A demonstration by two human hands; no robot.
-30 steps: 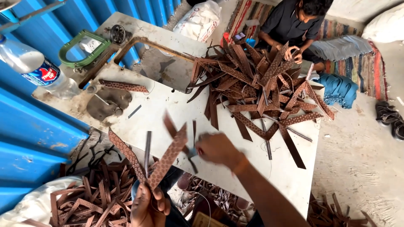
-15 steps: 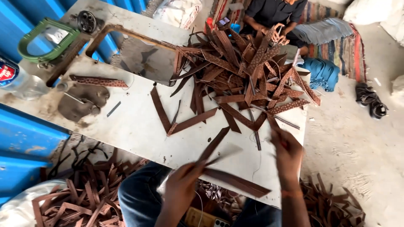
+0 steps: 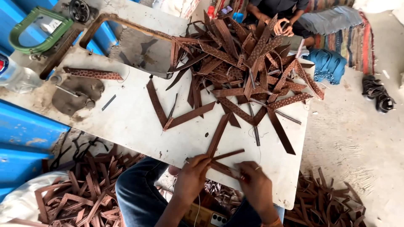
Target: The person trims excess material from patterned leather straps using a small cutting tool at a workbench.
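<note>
**Both hands on brown strips at near table edge**

Head view: left hand and right hand sit close together at the near edge of the white table. Both pinch a crossed pair of brown strips that lies flat between and just ahead of them; left fingers closed on the left ends, right fingers closed on the right ends.

Risk: strips are thin and overlap, so one could slide out of line or slip off the edge just below the hands. The big strip pile, well ahead of the hands, could snag loose pieces.

Containers: none clearly open. A green frame far ahead-left holds nothing visible. Strip scraps lie loose on the floor, below-left of the left hand.

A second person's hands work beyond the pile.
</note>
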